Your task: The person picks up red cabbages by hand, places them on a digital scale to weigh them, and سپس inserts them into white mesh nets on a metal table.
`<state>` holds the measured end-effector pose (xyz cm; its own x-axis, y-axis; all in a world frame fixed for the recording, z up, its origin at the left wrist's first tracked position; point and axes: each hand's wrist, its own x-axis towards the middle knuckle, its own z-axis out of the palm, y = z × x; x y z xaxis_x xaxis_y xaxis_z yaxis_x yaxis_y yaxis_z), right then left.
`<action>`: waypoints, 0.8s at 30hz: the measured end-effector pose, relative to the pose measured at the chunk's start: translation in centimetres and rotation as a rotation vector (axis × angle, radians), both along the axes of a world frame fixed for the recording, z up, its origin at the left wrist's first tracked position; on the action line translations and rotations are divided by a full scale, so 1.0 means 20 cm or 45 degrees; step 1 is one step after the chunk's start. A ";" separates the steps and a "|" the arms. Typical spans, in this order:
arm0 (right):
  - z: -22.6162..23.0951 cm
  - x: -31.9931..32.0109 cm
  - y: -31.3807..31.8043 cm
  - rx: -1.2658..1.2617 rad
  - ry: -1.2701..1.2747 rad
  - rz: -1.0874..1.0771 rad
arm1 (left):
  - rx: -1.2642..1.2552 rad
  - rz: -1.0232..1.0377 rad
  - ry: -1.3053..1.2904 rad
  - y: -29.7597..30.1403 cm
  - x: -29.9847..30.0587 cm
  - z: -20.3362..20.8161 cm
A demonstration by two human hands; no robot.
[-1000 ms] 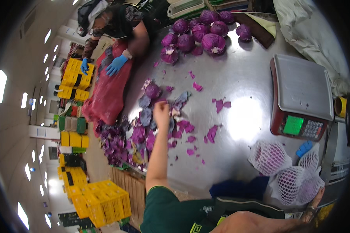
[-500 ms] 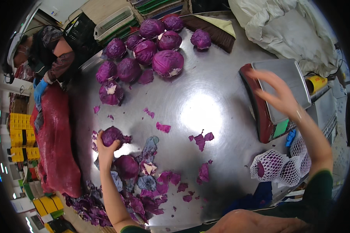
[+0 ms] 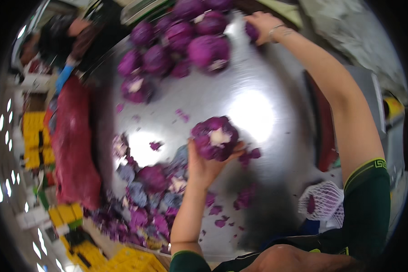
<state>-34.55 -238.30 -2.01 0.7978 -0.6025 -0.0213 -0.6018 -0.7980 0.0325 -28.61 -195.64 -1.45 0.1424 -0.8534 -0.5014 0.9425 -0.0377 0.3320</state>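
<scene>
My left hand cups a red cabbage from below, raised over the middle of the metal table, its pale cut stem facing up. At the far right, my right hand has its fingers curled over another red cabbage, which is mostly hidden by the hand. To the left of that one, several more red cabbages sit grouped at the table's far side. Below my left hand's cabbage, a loose cabbage lies among peeled purple and bluish leaves.
A red mesh sack stands along the left edge, with a co-worker's blue-gloved hand at its top. To the right are a scale and white foam netting. Yellow crates stand beyond the sack.
My left hand has lifted its cabbage and carried it right, turning the stem upward. My right hand has moved from beside the scale to the lone cabbage at the far side and taken hold of it.
</scene>
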 end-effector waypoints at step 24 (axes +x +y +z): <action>0.66 -2.19 0.14 1.067 -0.920 -0.128 | -0.435 -0.659 -2.486 -1.13 -1.37 0.62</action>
